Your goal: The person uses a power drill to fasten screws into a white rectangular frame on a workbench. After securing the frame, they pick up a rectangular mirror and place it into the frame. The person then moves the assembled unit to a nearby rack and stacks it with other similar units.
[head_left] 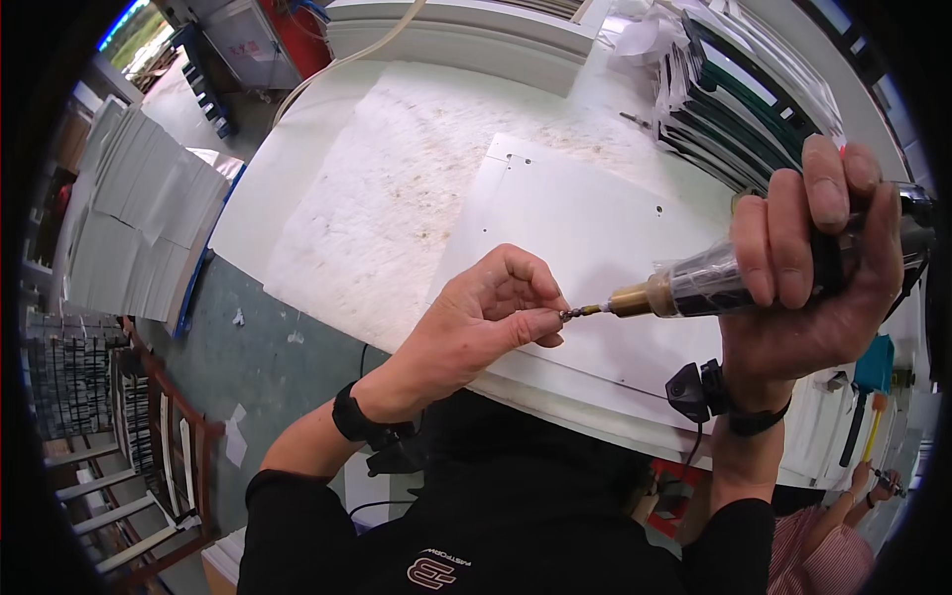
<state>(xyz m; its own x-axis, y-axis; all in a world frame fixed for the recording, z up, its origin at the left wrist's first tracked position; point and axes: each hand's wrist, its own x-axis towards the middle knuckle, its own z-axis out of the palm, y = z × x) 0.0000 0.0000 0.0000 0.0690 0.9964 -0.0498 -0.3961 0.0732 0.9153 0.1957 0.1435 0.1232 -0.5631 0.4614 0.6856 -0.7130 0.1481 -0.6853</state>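
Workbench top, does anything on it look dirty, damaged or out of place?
Yes: the bare bench surface beyond the white panel is speckled with brown grit. The panel itself looks clean and flat. The left hand pinches the bit tip of the power screwdriver gripped by the right hand.

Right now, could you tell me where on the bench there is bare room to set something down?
The white panel is bare beyond the left hand and the power screwdriver in the right hand. The scuffed white mat left of it is open too. The far right is crowded with stacked panels.

Horizontal power screwdriver (734,273), screw (567,314) at tip
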